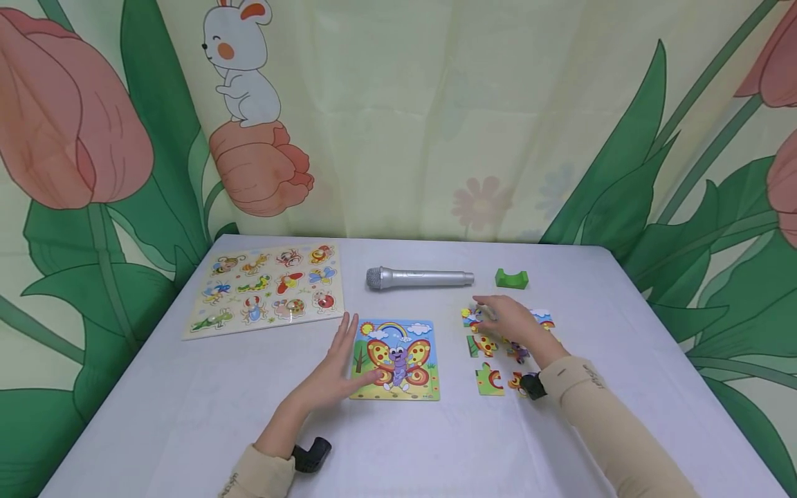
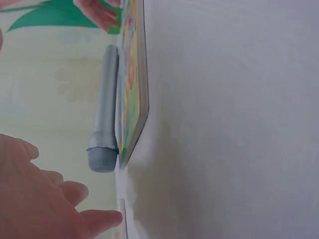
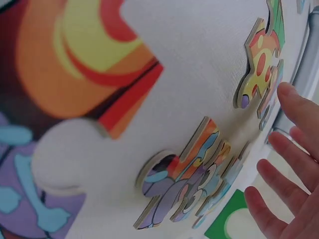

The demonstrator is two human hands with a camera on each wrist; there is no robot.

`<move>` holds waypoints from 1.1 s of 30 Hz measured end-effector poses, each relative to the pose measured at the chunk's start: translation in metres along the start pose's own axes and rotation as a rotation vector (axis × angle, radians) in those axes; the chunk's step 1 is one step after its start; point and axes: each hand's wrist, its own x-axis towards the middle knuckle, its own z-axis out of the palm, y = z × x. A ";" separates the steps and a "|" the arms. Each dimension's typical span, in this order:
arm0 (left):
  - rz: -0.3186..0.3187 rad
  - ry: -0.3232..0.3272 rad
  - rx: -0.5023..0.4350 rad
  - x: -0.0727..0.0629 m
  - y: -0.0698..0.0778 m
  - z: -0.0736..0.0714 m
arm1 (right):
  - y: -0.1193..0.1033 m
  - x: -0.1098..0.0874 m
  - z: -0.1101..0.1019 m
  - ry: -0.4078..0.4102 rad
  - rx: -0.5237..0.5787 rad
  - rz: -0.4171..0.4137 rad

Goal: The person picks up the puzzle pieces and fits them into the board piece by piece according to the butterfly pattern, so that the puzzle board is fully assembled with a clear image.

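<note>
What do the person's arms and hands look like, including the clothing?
The left sleeve and right sleeve are beige, each with a dark marking too small to read. A black device shows at the left wrist, another at the right. The left hand and right hand wear no gloves.

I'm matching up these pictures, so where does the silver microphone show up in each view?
Head: the silver microphone lies near the centre, just below mid-height, beyond the butterfly board.
Left wrist: left of centre, it runs up the picture, mesh end lowest.
Right wrist: at the upper right edge, it is partly hidden by the right hand.
Shared landmark: the right hand, visible in all three.
</note>
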 end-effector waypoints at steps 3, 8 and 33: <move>-0.012 -0.004 -0.010 0.002 -0.003 0.002 | 0.001 0.004 0.003 -0.017 -0.021 0.003; -0.023 -0.018 -0.018 0.003 -0.007 0.004 | 0.003 0.007 0.004 -0.041 -0.011 -0.009; -0.019 -0.108 0.084 -0.001 -0.016 0.015 | 0.013 0.010 0.006 0.010 0.107 0.039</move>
